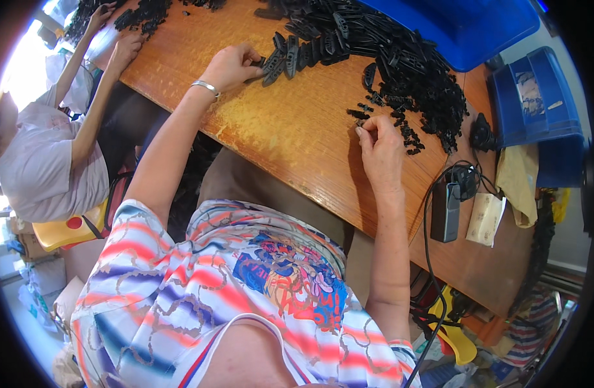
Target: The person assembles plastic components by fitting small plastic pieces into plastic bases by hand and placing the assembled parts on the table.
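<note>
My left hand (229,67) is closed at the left end of a row of long black plastic pieces (290,57). Its fingertips pinch a dark piece, mostly hidden by the fingers. The pieces in the row are narrow and oval, with small holes along them. Further right, my right hand (380,147) has thumb and fingers pressed together beside a scatter of small black parts (407,126). What is in that pinch, if anything, is too small and covered to name.
A large heap of black pieces (400,58) covers the far side of the wooden table (277,139). Blue bins (465,32) stand behind it. A black box-shaped device (444,212), cables and a tissue pack (486,220) lie at right. Another person's hands (125,53) work at far left.
</note>
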Motion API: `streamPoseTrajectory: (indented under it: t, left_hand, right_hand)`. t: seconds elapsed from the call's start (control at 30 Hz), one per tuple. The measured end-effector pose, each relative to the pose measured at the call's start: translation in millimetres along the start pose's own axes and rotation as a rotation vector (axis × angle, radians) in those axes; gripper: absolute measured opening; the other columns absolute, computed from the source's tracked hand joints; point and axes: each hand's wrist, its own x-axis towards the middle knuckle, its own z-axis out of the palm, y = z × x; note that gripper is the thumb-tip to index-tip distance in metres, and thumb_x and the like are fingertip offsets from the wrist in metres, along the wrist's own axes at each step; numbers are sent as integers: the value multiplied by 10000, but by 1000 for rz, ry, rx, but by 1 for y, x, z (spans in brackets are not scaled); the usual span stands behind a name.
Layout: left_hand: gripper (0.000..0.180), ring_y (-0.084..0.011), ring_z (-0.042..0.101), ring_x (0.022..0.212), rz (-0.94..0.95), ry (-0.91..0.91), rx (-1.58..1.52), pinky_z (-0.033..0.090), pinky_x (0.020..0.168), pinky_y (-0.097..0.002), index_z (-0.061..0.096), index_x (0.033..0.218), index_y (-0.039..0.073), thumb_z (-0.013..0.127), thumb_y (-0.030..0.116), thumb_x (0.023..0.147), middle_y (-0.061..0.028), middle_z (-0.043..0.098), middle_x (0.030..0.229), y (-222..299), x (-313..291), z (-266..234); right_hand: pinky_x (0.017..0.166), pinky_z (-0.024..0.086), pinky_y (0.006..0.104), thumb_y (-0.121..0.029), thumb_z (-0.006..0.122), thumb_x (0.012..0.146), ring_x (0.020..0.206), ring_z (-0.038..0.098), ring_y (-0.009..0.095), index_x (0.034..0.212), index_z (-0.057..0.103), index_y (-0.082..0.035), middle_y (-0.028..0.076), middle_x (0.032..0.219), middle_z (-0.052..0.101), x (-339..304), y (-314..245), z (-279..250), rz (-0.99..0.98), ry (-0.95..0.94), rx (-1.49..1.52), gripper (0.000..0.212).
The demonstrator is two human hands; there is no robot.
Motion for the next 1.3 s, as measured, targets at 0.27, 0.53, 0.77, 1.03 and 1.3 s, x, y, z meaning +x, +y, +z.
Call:
streamPoseTrajectory:
  t: [0.27,0.53,0.77,1.03,1.3]
  left_hand:
    - [479,-212,730,1095,-106,-32,-952,612,965,-344,559,1412,-41,750,81,990,-150,715,1217,15,-50,3]
    - [494,-227,699,1239,-33,-325,-1642,598,1066,-351,487,1492,-5,684,43,1041,-170,657,1398,93,-84,29]
    - [453,-219,684,1254,-7,-367,-1666,592,1072,-351,511,1489,7,654,30,1060,-161,653,1408,108,-87,35]
    - [454,-225,682,1257,-12,-366,-1709,590,1079,-359,503,1493,-4,650,34,1065,-169,654,1395,107,-88,39]
    - [387,-182,707,1141,-103,-322,-1639,610,983,-329,543,1470,-25,568,173,1139,-155,703,1286,106,-85,43]
  right_hand:
    - [726,592,401,-35,724,955,820,768,346,1084,685,-26,186,919,755,-11,-52,15,-7,5,319,136]
    - [687,571,392,-3,767,945,761,734,315,1061,711,-7,170,894,737,-1,-84,25,-167,236,465,129]
    - [695,553,372,59,805,874,805,688,294,1006,713,-1,146,932,705,-4,-82,21,-259,334,443,172]
    - [689,548,355,72,825,844,800,677,279,976,708,11,138,925,677,-5,-82,21,-199,305,485,187]
    - [709,548,360,87,815,843,806,680,280,961,705,9,137,933,683,-7,-82,19,-188,263,483,179]
